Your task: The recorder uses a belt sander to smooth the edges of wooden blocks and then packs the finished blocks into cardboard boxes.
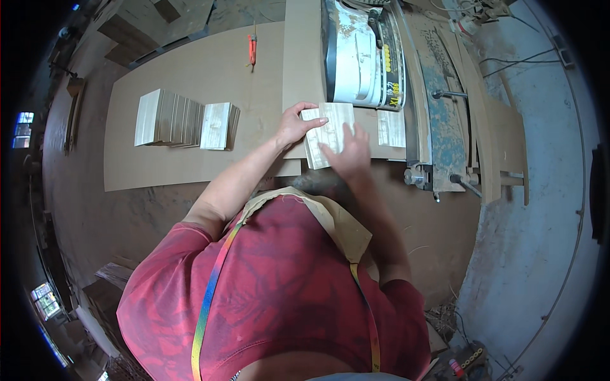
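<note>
Just in front of me, my left hand (297, 127) grips small pale wooden boards (332, 130) by their left edge, its thumb across the face. At least two boards seem to overlap there, tilted at slightly different angles. My right hand (352, 152) is over their lower right side, slightly blurred, with thumb and fingers apart; whether it touches the wood is hard to tell. To the left, a row of similar boards (166, 119) stands on edge, with a shorter stack (217, 126) beside it. Another pale board (391, 129) lies to the right, by the machine.
A white and black machine housing (362, 57) stands beyond my hands. Right of it runs a worn blue metal table (448, 120) with a lever handle (449, 94). A red-handled tool (252, 51) lies on the brown worktop (190, 171). A pale wall (530, 209) borders the right.
</note>
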The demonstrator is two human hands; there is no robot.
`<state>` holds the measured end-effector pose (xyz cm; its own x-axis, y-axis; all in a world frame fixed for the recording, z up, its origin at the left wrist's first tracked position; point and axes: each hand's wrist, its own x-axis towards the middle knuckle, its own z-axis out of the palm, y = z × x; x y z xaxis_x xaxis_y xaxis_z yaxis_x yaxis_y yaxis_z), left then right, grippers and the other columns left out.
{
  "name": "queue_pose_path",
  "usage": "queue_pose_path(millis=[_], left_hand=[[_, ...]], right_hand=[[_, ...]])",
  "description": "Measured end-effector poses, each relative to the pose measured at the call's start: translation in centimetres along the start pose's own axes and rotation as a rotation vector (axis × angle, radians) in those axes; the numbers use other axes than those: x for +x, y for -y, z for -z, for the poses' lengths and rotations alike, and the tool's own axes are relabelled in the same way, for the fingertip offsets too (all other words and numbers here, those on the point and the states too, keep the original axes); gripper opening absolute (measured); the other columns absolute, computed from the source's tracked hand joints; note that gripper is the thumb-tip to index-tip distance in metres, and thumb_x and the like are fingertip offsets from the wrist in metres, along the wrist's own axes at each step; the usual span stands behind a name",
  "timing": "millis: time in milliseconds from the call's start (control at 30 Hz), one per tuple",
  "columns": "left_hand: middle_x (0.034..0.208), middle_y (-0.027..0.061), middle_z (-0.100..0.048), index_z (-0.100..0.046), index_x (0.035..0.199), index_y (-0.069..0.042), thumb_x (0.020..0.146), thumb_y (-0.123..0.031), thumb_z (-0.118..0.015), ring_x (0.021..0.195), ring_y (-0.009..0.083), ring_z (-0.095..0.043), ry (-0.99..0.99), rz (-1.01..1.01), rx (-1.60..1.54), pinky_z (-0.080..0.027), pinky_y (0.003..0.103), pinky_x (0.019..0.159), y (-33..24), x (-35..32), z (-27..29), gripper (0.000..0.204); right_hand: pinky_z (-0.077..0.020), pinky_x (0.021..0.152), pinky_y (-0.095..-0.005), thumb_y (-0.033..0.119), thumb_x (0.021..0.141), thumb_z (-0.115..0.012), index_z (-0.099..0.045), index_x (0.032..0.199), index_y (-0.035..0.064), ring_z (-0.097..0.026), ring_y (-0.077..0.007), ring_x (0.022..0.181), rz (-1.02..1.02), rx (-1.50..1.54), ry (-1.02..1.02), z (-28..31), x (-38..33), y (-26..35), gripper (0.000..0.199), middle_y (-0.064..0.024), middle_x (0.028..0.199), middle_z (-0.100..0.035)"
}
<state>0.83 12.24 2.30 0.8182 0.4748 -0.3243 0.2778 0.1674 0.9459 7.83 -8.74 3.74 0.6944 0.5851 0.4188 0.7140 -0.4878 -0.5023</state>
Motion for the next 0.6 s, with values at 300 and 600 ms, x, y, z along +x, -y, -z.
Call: queue_pose_path(millis=[300,600], left_hand=[[0.121,0.0100,-0.075,-0.068,0.144,-0.005,0.092,-0.002,-0.086,0.102,0.0184,-0.073,0.116,0.035,-0.074,-0.062,0.030,0.094,0.1,-0.1,1.4,0.054],[0.128,0.0095,-0.075,-0.065,0.152,-0.007,0.094,0.004,-0.080,0.107,0.0182,-0.073,0.342,0.096,-0.202,-0.060,0.030,0.098,-1.6,-0.5,3.9,0.061]], right_hand=[[-0.0576,0.092,-0.0551,0.025,0.077,-0.086,-0.064,0.137,-0.0035,-0.061,-0.0482,0.111,-0.203,-0.139,-0.038,5.3,-8.3,-5.1,0.070,-0.0294,0.138,-0.060],[-0.0570,0.097,-0.0532,0.024,0.077,-0.087,-0.067,0.136,-0.0044,-0.063,-0.0487,0.114,-0.201,-0.142,0.045,7.1,-10.1,-5.4,0.068,-0.0292,0.139,-0.062]])
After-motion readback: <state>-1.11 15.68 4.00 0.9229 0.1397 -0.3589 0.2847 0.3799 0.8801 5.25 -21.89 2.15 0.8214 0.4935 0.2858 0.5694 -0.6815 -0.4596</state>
